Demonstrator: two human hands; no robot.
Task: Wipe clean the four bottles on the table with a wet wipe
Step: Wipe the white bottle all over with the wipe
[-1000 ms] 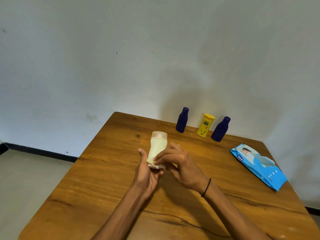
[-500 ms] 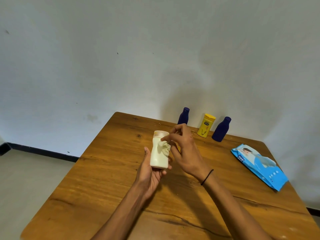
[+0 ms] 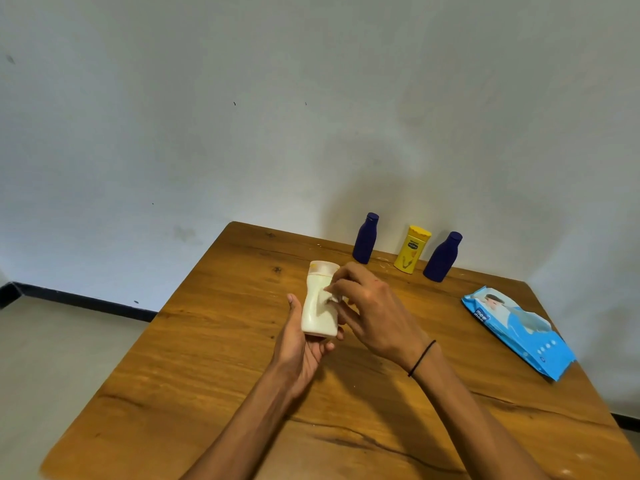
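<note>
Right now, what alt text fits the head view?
A left hand holds an upright cream plastic bottle above a wooden table while the right hand rubs a white wet wipe on it.

Cream bottle [image 3: 319,306] upright in left hand [image 3: 300,348]; wet wipe [image 3: 333,298] pinched against it by right hand [image 3: 372,308]. Two blue bottles [image 3: 365,238] and a yellow bottle [image 3: 411,249] upright beyond the hands.

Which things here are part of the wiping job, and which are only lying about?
Part of the job:
white bottle, held by left hand
wet wipe, pinched by right hand
two blue bottles
yellow bottle
wipes pack

Only lying about:
wooden table, which just bears everything
</note>
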